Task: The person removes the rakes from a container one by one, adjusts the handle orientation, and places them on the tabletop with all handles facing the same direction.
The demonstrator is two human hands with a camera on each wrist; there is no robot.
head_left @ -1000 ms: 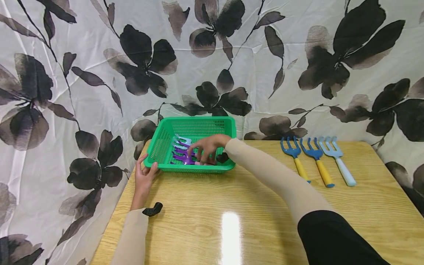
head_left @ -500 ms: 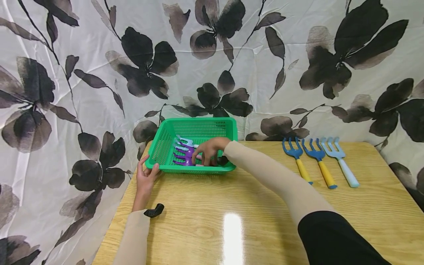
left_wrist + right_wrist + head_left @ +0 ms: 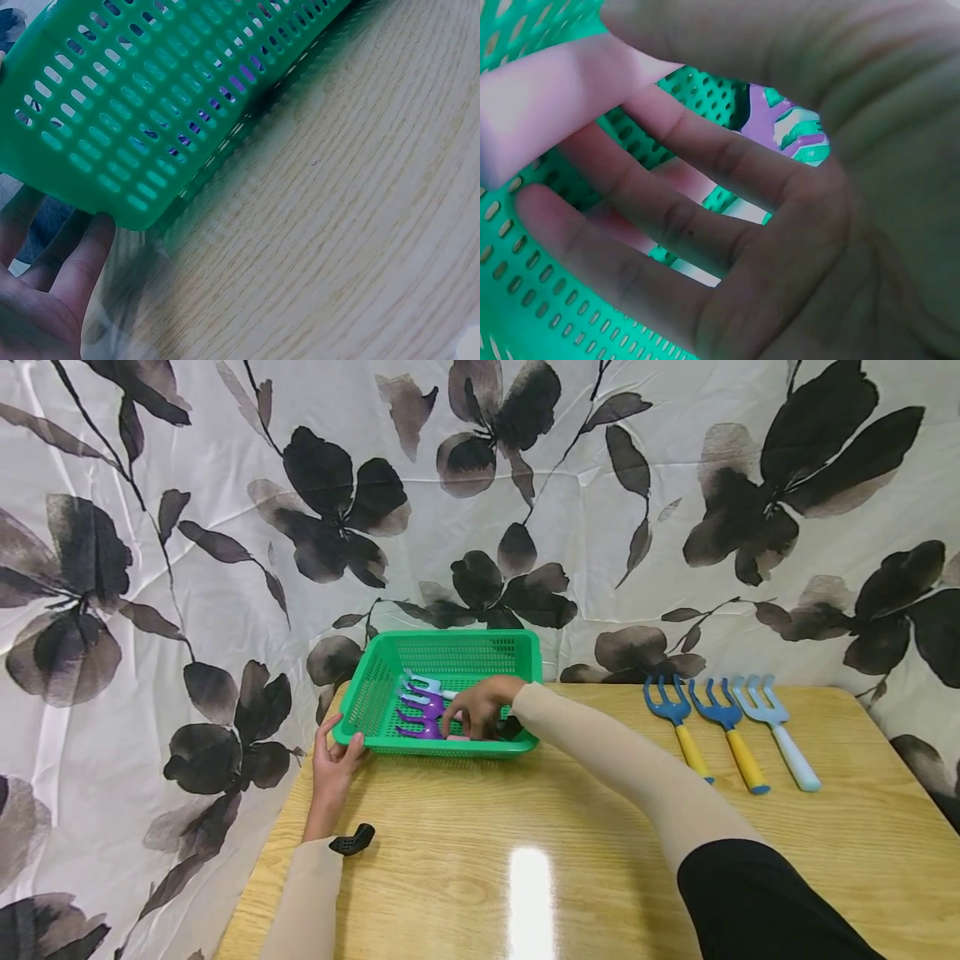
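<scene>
A green perforated basket (image 3: pixel 438 749) stands at the back left of the table, with several small hand forks in it. My left hand (image 3: pixel 334 771) holds its near left corner, thumb at the front and fingers at the side. My right hand (image 3: pixel 486 706) reaches inside the basket and pinches the pink handle (image 3: pixel 562 94) of a purple hand fork (image 3: pixel 422 727) between thumb and fingers, as the right wrist view shows. Beside it lie another purple fork (image 3: pixel 426 702) and a light blue fork (image 3: pixel 425 683). The hand hides parts of the handles.
On the right of the wooden table (image 3: pixel 450 843) lie two blue forks with yellow handles, a left one (image 3: pixel 679 721) and a middle one (image 3: pixel 730 734), then a light blue fork (image 3: pixel 776 731). Behind the table hangs a flowered cloth (image 3: pixel 600 543).
My right hand has sunk lower into the basket and its fingers have drawn in round the pink handle. The left hand keeps its place at the corner. The head view has shifted slightly.
</scene>
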